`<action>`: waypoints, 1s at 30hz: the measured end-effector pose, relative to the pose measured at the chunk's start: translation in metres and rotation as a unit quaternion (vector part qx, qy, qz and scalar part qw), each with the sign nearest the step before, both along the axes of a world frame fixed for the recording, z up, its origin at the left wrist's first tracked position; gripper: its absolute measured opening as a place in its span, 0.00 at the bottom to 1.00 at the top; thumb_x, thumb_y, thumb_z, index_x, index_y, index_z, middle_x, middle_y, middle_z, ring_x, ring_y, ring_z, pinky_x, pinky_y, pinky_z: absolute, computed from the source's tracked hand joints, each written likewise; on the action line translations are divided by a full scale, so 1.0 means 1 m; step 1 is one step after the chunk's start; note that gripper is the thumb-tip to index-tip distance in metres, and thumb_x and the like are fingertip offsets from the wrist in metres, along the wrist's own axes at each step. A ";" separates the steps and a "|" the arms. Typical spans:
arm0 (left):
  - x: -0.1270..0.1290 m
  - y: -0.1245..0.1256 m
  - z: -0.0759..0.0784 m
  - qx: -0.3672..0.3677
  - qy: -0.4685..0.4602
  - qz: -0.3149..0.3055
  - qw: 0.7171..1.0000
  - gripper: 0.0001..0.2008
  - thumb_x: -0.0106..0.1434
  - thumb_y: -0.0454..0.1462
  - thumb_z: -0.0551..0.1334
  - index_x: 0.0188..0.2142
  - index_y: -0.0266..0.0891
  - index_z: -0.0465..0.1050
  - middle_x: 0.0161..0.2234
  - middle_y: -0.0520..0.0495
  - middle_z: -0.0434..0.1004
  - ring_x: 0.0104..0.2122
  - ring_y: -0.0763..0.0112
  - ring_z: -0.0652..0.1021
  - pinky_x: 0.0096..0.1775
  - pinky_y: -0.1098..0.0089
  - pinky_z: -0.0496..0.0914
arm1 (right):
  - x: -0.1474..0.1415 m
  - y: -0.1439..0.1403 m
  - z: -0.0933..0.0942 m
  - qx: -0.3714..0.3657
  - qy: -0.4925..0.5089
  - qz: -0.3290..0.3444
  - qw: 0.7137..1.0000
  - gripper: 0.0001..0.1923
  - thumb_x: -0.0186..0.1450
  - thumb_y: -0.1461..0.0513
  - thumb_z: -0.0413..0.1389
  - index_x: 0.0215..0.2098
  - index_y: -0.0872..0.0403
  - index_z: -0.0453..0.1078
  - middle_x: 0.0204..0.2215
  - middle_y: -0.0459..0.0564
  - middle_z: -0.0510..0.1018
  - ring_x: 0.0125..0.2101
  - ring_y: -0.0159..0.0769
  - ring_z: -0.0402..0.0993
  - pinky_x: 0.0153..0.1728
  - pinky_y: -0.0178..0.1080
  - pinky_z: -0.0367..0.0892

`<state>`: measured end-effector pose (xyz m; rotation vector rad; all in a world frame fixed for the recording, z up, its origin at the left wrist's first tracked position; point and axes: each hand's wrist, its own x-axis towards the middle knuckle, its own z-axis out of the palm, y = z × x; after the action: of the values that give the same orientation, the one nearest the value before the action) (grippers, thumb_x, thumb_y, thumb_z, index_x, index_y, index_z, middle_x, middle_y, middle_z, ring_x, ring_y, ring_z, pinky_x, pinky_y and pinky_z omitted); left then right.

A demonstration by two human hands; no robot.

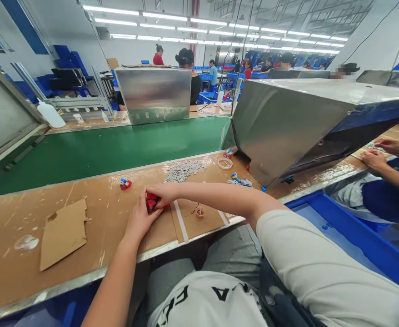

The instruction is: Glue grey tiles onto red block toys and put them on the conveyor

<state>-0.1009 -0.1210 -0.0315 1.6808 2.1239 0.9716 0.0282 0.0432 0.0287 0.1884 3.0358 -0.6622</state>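
My left hand (141, 217) and my right hand (167, 194) meet over the brown work table (114, 227). Between them is a red toy car part (152, 202) with black details, and the fingers of both hands are closed on it. They partly cover it. Just beyond my left hand stands a small red, blue and white toy car (125, 183). A heap of small flat grey pieces (185, 170) lies behind my right hand. Nearer the table's front edge, a tiny cup (200, 212) with a thin stick in it sits below my right forearm.
Right of the heap are a pale ring (224, 163), another small toy (228, 154) and several blue-and-white parts (239, 180). Torn cardboard (65, 234) lies left. A green conveyor belt (100, 150) runs behind. A large metal hood (288, 122) and a blue bin (363, 240) stand right, near a co-worker's hands (376, 156).
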 end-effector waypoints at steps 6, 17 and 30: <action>-0.002 -0.009 0.011 0.011 0.063 0.018 0.998 0.30 0.72 0.43 0.64 0.71 0.42 0.70 0.59 0.35 0.83 0.55 0.47 0.83 0.56 0.52 0.77 | 0.090 0.016 0.015 -0.062 0.137 -0.147 0.978 0.17 0.74 0.48 0.60 0.47 0.54 0.74 0.40 0.49 0.81 0.36 0.35 0.71 0.38 0.36 0.59; 0.093 0.079 0.030 0.033 -0.449 -0.078 0.890 0.26 0.61 0.54 0.73 0.51 0.41 0.78 0.46 0.42 0.84 0.38 0.66 0.81 0.34 0.71 0.74 | 0.185 -0.001 -0.056 -0.183 0.177 -0.164 0.953 0.28 0.73 0.45 0.53 0.22 0.50 0.53 0.20 0.39 0.54 0.25 0.29 0.53 0.32 0.38 0.48; 0.122 0.113 0.002 0.058 -0.370 -0.080 0.924 0.30 0.56 0.48 0.77 0.55 0.39 0.75 0.48 0.42 0.83 0.46 0.63 0.83 0.52 0.64 0.76 | 0.190 0.004 -0.054 -0.236 0.207 -0.068 0.947 0.21 0.73 0.55 0.53 0.24 0.51 0.55 0.21 0.40 0.57 0.25 0.30 0.56 0.33 0.37 0.53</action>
<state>0.0214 -0.0077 -0.0293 1.2154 1.4296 1.4144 0.2184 0.0471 -0.0258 0.2730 3.1272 -1.5943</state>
